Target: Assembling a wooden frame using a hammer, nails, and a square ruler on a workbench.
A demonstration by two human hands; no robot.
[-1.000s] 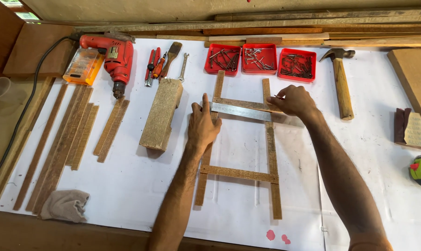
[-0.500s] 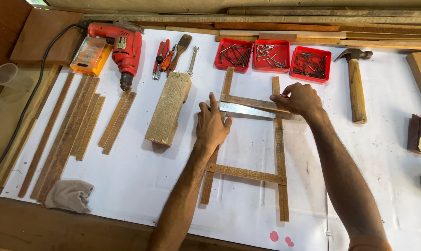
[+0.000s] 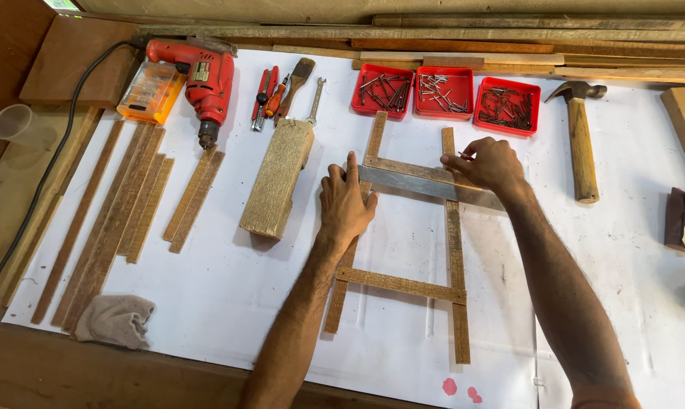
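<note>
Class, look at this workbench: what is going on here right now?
A person works on a wooden frame of thin slats lying on white paper. The left hand presses flat on the left slat and the end of a metal ruler laid across the frame. The right hand pinches something small at the upper right joint. Three red nail trays, a hammer and a red drill lie nearby.

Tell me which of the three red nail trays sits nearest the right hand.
The rightmost red tray, holding the darker nails. It sits just above the right hand, beside the hammer; the middle tray and left tray lie farther left.
</note>
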